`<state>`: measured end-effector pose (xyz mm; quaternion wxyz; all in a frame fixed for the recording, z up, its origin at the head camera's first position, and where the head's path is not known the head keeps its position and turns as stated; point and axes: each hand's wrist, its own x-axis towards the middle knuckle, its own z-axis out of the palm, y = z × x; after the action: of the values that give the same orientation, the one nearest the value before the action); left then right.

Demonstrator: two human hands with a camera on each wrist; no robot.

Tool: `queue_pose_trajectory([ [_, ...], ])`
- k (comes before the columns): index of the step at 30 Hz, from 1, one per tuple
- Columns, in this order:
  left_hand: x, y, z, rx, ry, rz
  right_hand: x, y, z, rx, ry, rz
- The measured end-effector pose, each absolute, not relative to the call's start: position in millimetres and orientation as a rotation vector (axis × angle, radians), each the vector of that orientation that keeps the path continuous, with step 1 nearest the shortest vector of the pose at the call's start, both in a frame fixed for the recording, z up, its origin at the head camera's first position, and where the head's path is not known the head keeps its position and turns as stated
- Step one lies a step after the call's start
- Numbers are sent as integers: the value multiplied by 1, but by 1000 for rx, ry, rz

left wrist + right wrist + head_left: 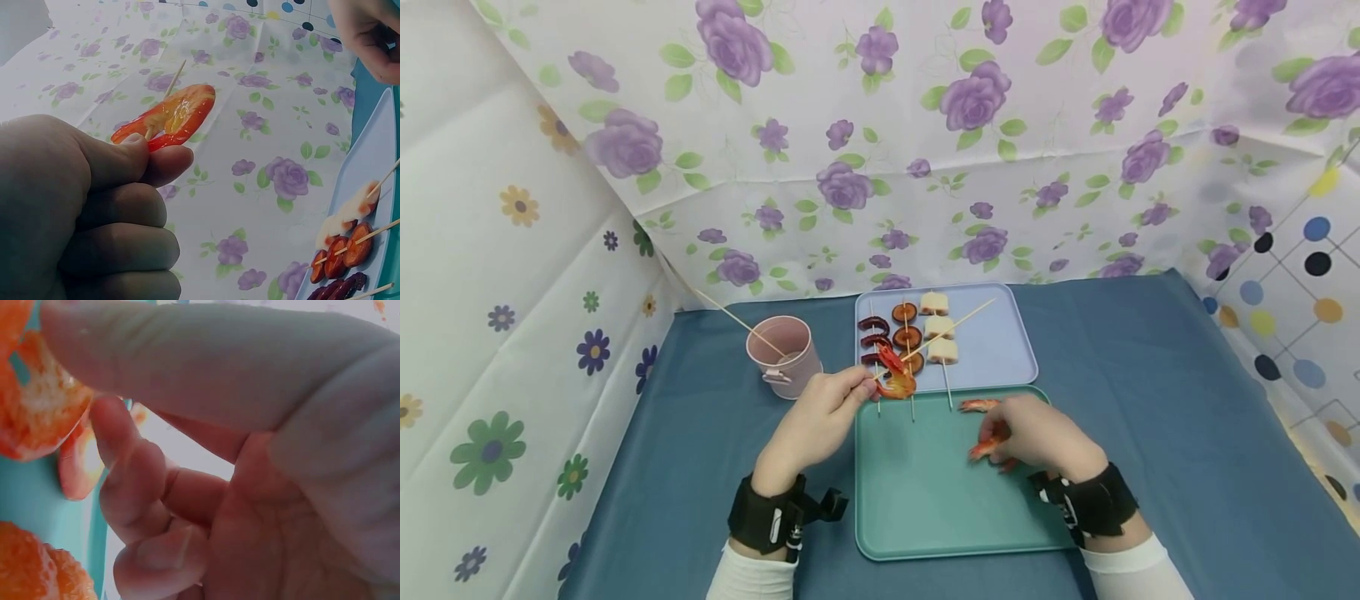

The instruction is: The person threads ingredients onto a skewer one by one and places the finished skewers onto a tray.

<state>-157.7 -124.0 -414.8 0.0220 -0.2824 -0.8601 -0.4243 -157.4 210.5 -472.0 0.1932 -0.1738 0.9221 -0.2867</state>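
While skewered, curled shrimp (895, 379), glossy orange-red

Wide blue worktop (1150, 375) lies bare to the right of both trays, easy passage there. On the left the pink cup (782, 354) stands just beside the blue tray (992, 350), its stick (730, 315) slanting out leftward. Skewer ends (913, 408) overhang onto the green tray (925, 500), whose near half is bare. Flowered walls (512, 292) close in left, back and right.
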Motion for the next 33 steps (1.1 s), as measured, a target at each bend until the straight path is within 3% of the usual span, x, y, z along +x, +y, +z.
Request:
queue_pose_trajectory([
  [18,-158,-125,-414,-885,-2649,-1321,-167,226,-461,-717,2485,-1079],
  [26,-156,-128,-412,-874,-2643,-1322,-173,230,-460,-445,2515,-1499],
  [33,-157,-129,-413,-900,-2629,-1302,-170,214,-448,-172,2139,-2091],
])
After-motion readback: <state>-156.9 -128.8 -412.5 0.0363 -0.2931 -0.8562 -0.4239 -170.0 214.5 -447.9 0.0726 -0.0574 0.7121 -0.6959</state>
